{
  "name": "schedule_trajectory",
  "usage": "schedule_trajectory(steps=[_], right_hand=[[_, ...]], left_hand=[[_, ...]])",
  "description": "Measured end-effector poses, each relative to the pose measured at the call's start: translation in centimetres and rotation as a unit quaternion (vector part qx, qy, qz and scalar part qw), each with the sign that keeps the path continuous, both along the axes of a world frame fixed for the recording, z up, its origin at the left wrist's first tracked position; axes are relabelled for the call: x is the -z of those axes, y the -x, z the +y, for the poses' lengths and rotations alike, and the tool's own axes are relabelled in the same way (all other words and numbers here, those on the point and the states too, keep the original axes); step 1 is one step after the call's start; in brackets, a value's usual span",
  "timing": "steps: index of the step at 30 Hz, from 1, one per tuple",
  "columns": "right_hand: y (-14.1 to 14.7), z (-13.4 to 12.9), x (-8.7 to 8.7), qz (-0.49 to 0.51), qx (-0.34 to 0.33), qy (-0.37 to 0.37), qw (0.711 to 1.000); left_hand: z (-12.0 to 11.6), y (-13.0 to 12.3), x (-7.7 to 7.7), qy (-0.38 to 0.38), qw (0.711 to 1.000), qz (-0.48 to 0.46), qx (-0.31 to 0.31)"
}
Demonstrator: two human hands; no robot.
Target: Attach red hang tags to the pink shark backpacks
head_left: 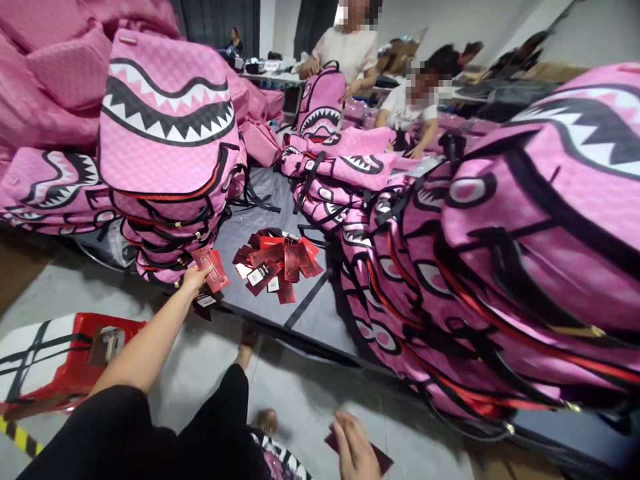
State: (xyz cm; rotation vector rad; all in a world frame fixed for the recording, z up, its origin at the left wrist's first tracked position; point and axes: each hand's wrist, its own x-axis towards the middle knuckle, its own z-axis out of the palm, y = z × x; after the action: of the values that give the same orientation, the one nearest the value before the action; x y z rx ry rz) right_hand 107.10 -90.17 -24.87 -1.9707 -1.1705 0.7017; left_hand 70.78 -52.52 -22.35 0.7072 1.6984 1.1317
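Note:
My left hand reaches out to the table's front edge, its fingers closed on several red hang tags. One darker tag with a white label hangs below them. Low in the view, my right hand is closed on a dark red hang tag, held over the floor. A loose pile of red and black hang tags lies on the grey tabletop, just right of my left hand. Beside that hand rises a stack of pink backpacks with a shark-mouth print.
Another large row of pink backpacks leans along the table's right side. More pink bags are heaped at the back left. A red stool stands on the floor at left. Two people work across the table, one handling a backpack.

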Motion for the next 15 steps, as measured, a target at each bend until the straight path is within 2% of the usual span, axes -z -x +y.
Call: schedule_trajectory(steps=[2,5,7,9,12,15], right_hand=[[2.2,7.2,-0.3,0.056,-0.091,0.000,0.994],[7.0,18.2,-0.6,0.091,-0.179,0.007,0.980],[10.6,24.8,0.1,0.077,-0.275,0.026,0.958],[13.6,30.3,1.5,0.067,-0.345,0.057,0.934],[15.5,36.5,4.3,0.061,-0.362,0.114,0.923],[13.3,40.5,6.8,0.039,-0.315,0.156,0.935]], left_hand=[[2.3,-0.2,0.5,-0.003,1.000,-0.008,0.017],[5.8,-0.7,1.9,0.005,0.999,-0.016,0.049],[8.1,-1.0,2.9,0.017,0.997,-0.015,0.068],[10.5,-1.5,3.8,0.030,0.996,-0.010,0.085],[14.1,-2.3,5.0,0.049,0.992,0.006,0.114],[17.4,-3.2,6.2,0.066,0.987,0.033,0.145]])
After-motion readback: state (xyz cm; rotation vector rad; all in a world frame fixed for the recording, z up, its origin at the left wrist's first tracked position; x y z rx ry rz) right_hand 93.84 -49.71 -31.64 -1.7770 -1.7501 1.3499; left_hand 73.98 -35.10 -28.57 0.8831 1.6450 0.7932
